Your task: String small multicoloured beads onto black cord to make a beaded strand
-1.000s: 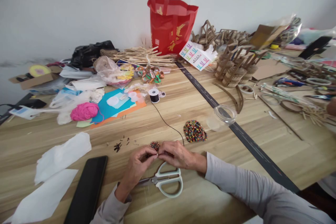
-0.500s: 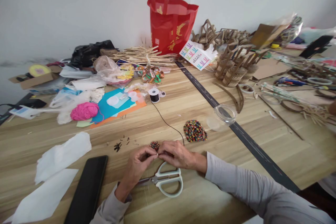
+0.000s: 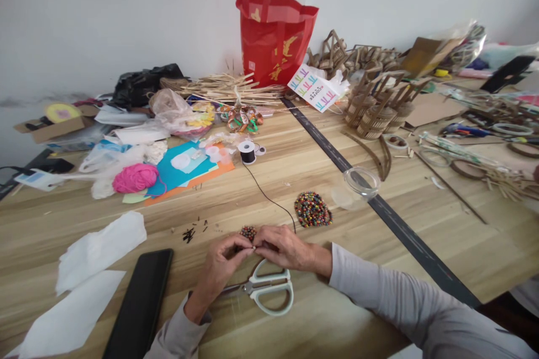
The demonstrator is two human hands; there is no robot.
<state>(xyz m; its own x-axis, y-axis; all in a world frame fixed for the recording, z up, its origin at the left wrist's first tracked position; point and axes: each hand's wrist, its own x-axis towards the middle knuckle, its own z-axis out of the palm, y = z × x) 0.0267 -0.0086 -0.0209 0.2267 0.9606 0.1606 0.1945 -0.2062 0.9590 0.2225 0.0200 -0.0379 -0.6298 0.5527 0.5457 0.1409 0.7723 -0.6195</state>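
My left hand [image 3: 221, 263] is closed, thumb and forefinger pinching a tiny pale bead [image 3: 254, 248]. Against it, the fingers of my right hand [image 3: 282, 247] are pinched together, and the two sets of fingertips meet. A black cord [image 3: 272, 198] runs from a white spool [image 3: 246, 152] and disappears behind my right hand; its end is hidden. Just past the fingertips is a small cluster of multicoloured beads [image 3: 248, 232]. A larger coil of strung beads [image 3: 313, 209] lies to the right. White-handled scissors [image 3: 273, 293] rest below my hands, their blades partly behind my left wrist.
A black phone [image 3: 141, 303] and white paper pieces [image 3: 99, 247] lie at left. Short black scraps [image 3: 189, 234] are near my left hand. Clear tape [image 3: 362, 182] sits on a dark strip [image 3: 404, 241] crossing the table. Pink yarn [image 3: 135, 178], a red bag [image 3: 275, 39] and small woven baskets [image 3: 374, 118] stand farther back.
Almost nothing differs. My pinched fingertips have shifted very slightly at the bead; the cord, scissors and bead piles stay where they were.
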